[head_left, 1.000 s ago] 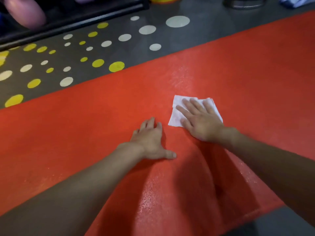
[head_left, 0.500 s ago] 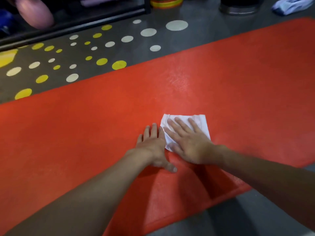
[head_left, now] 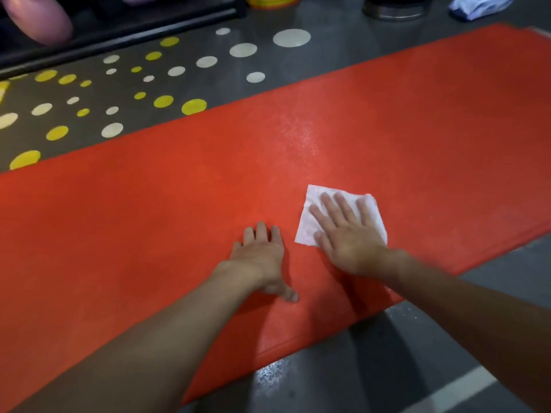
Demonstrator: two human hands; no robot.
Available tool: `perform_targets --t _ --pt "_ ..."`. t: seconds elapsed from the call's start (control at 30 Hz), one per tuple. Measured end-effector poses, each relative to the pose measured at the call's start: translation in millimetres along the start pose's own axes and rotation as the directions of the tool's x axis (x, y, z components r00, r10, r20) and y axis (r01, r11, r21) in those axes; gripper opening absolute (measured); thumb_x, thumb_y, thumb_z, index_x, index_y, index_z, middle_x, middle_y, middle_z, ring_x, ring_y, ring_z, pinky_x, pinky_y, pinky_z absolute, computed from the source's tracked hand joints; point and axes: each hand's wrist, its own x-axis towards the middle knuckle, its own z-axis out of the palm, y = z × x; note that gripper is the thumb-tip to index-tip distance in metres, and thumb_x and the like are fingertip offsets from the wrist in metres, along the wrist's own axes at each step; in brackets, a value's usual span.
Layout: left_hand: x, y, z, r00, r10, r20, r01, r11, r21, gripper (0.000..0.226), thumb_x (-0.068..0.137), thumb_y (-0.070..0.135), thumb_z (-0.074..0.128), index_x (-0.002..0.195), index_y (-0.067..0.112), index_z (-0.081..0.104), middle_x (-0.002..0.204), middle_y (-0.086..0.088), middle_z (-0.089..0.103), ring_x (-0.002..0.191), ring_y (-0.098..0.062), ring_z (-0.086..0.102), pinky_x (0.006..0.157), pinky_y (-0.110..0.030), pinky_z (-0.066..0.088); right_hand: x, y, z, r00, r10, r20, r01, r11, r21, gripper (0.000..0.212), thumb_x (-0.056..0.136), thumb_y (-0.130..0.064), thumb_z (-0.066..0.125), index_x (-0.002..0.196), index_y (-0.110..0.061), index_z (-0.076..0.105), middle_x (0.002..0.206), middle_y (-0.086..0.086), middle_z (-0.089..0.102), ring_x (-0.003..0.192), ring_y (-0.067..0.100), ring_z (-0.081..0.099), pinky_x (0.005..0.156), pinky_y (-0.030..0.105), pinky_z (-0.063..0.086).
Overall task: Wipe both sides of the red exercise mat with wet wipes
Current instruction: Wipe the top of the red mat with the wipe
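On flat red foam exercise mat point(head_left: 149, 222), right hand point(head_left: 347, 236) presses white wet wipe point(head_left: 310, 225) with straight fingers; left hand point(head_left: 262, 257) rests flat beside.

The left hand point(head_left: 262, 257) and right hand point(head_left: 348, 239) are bare, as are both forearms.

Your right hand point(head_left: 348, 242) is covering much of the white square wet wipe point(head_left: 307, 225). The flat red exercise mat point(head_left: 179, 204) is running past the left and right edges. Along the top edge, a blurred pink rounded ball point(head_left: 35, 19) and a white-and-blue crumpled bundle point(head_left: 477, 5) are getting cropped.
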Motion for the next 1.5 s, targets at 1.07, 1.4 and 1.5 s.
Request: perform_targets --t 1.07,1.4,1.5 --pt "-3 -44 -3 0.987 -0.152 -0.046 0.142 0.973 -0.18 0.12 0.061 0.046 0.089 0.153 0.039 0.011 0.155 -0.008 0.016 0.141 -0.043 0.021 0.108 -0.056 0.036 -92 -58 35 0.942 -0.318 -0.104 0.314 0.948 -0.051 0.065 0.096 -0.049 0.032 0.151 -0.014 0.039 0.161 0.008 0.027 0.149 0.025 0.025 0.115 0.058 0.02" --pt "5 -63 4 0.973 -0.213 -0.085 0.195 0.964 -0.184 0.117 0.071 0.051 0.082 0.156 0.028 0.004 0.161 -0.013 0.006 0.145 -0.044 0.014 0.108 -0.059 0.031 -79 -76 34 0.91 -0.399 -0.115 0.394 0.917 -0.069 0.062 0.094 -0.049 0.034 0.149 -0.021 0.04 0.16 0.011 0.029 0.147 0.029 0.028 0.115 0.059 0.022" --pt "4 -71 -1 0.977 -0.188 -0.104 0.169 0.971 -0.169 0.111 0.067 0.051 0.084 0.153 0.031 0.017 0.151 -0.009 0.025 0.134 -0.041 0.031 0.106 -0.053 0.04 -46 -37 25 0.933 -0.326 -0.154 0.314 0.944 -0.1 0.057 0.097 -0.048 0.03 0.15 -0.027 0.04 0.159 0.005 0.032 0.147 0.026 0.03 0.117 0.054 0.018"
